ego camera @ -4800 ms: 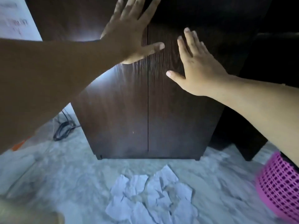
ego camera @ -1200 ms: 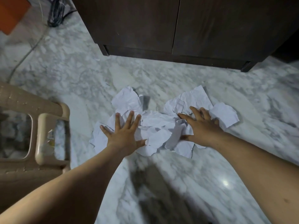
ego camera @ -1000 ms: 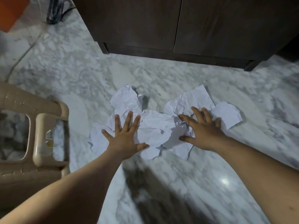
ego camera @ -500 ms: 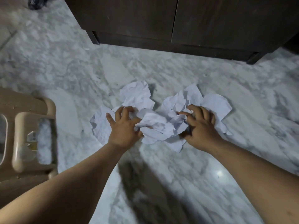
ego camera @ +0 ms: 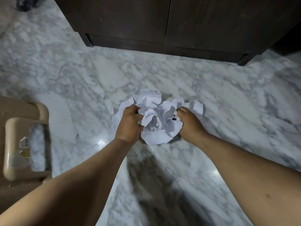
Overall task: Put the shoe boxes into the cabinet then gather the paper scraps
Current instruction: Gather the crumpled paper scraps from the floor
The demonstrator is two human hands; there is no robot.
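The white paper scraps (ego camera: 156, 121) are bunched into one crumpled heap on the marble floor. My left hand (ego camera: 128, 123) clutches the heap's left side with curled fingers. My right hand (ego camera: 189, 123) grips its right side, fingers tucked into the paper. The heap sits squeezed between both hands. Behind it stands the dark wooden cabinet (ego camera: 162, 22) with both doors closed. No shoe boxes are in sight.
A beige plastic stool (ego camera: 24, 149) stands at the left, close to my left forearm. A dark bundle of cable (ego camera: 24, 4) lies at the top left by the cabinet. Grey-white marble floor (ego camera: 244, 103) surrounds the heap.
Earlier my palms were flat on the closed cabinet doors, then flat on the spread scraps. Since then both hands have curled and drawn together, crumpling the paper into one tight heap.
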